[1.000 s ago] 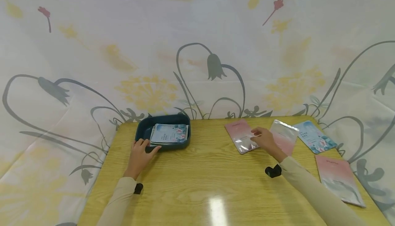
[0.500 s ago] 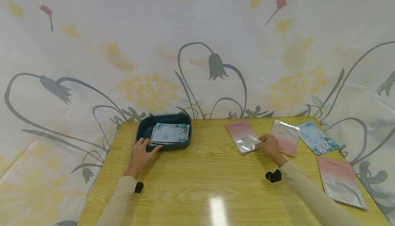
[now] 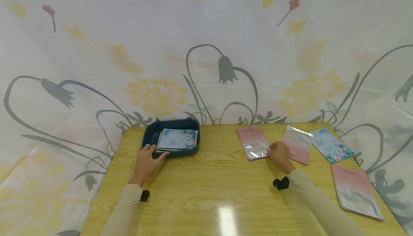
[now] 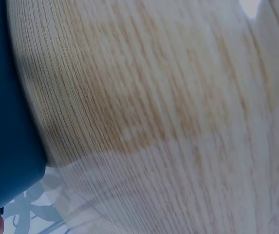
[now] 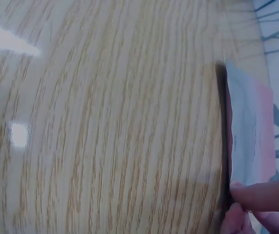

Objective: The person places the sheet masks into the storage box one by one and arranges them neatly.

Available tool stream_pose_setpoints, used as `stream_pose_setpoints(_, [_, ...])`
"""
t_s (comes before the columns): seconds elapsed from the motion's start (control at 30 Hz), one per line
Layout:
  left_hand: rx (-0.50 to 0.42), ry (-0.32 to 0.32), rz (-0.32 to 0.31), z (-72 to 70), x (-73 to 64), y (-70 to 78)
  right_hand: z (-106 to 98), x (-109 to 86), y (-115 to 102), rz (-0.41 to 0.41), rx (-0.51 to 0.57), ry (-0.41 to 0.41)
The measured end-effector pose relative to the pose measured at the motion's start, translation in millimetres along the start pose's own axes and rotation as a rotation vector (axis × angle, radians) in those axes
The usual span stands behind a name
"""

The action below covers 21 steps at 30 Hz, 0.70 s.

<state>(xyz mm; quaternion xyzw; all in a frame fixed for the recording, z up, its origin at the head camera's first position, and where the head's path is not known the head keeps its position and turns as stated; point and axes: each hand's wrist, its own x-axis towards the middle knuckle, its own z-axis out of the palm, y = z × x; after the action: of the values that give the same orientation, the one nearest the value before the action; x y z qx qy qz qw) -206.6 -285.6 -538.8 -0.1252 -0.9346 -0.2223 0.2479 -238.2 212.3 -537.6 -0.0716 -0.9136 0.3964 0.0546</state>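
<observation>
My left hand (image 3: pixel 147 164) grips the near left corner of a dark blue plastic bin (image 3: pixel 178 153), fingers over the rim and thumb along the front. Inside the bin lies a small pile of light blue flowered sachets (image 3: pixel 177 139). On the right, my right hand (image 3: pixel 280 154) pinches the near right corner of a pink and silver foil sachet (image 3: pixel 254 142). In the right wrist view the thumb (image 5: pixel 261 195) lies on top of that sachet (image 5: pixel 251 126) and fingers are curled under its edge. The left wrist view catches the bin's side (image 4: pixel 12 122) and one fingertip.
Right of my right hand lies another pink and silver sachet (image 3: pixel 298 144), close to a blue flowered sachet (image 3: pixel 332 145). A further pink and silver one (image 3: pixel 356 191) lies near the table's right edge. A flowered cloth (image 3: pixel 206 49) hangs behind the wooden table (image 3: pixel 193 200).
My right hand has come down to the pink and silver sachet's near right corner and taken hold of it; the sachet has turned slightly. The left hand stays on the bin.
</observation>
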Motion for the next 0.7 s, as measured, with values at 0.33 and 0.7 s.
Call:
stream_pose_setpoints(0.33, [0.001,0.013,0.016,-1.3,1.1,1.3,-2.9,0.3,3.8,0.103,0.238,-0.061])
stream_pose_setpoints(0.7, [-0.007,-0.008,-0.016,-3.6,0.6,3.2,-11.0,-0.7,0.7,0.104,0.194,-0.020])
